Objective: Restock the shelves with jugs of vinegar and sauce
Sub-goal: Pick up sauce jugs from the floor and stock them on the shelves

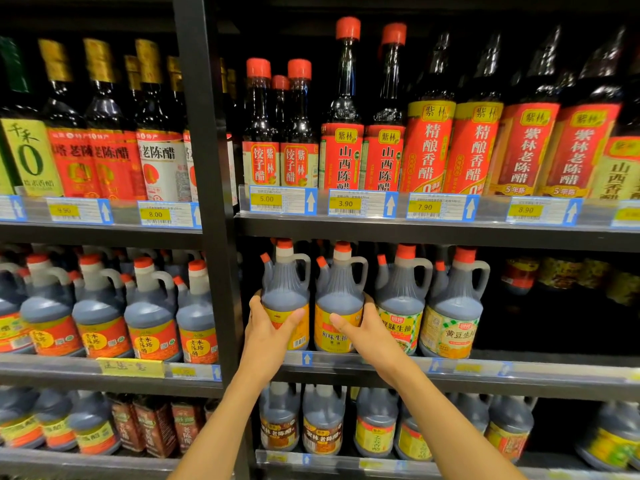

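Two dark sauce jugs with yellow labels stand side by side at the front of the middle shelf [450, 370]. My left hand [268, 329] grips the left jug [285, 296] round its lower body, thumb across the label. My right hand [363, 327] grips the right jug [341, 299] from its right side, thumb over the label. Both jugs stand upright with red caps and grey handles. Two more jugs [401, 296] with green-checked labels stand directly to the right.
A black upright post [211, 202] divides the bays. Left of it stands a row of red-labelled vinegar jugs [149, 313]. Tall vinegar bottles [429, 140] fill the shelf above. More jugs [322, 420] sit on the shelf below. A dark gap [554, 317] lies to the right on the middle shelf.
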